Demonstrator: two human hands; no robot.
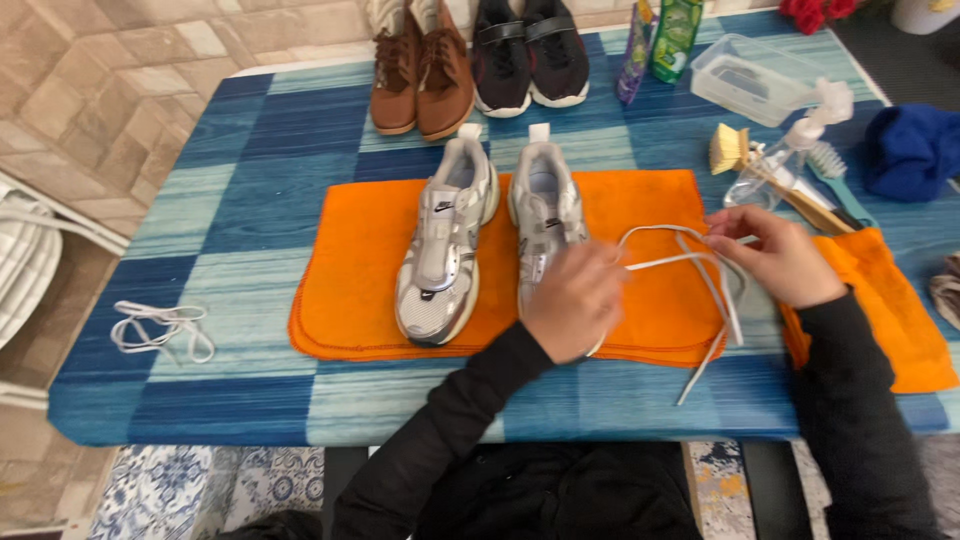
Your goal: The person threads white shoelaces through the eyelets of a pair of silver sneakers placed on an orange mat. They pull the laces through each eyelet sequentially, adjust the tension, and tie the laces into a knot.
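My left hand (pixel 572 300) rests on the right silver mesh sneaker (pixel 543 215), gripping a white flat shoelace (pixel 690 265). My right hand (pixel 775 255) pinches that lace farther right, above the orange fleece cloth (pixel 360 260). The left silver sneaker (pixel 445 240) stands just beside.

sneakers (pixel 447 250): glossy silver synthetic, mesh | towel (pixel 660 210): matt orange fleece | lace (pixel 690 262): flat white woven | tub (pixel 755 75): clear plastic

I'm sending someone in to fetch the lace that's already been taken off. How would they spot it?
Start at the blue checked tablecloth and go to its near left corner, away from the orange towel. There lies a loose white shoelace in a tangled loop. Unlike the white lace between the hands, nothing touches it.
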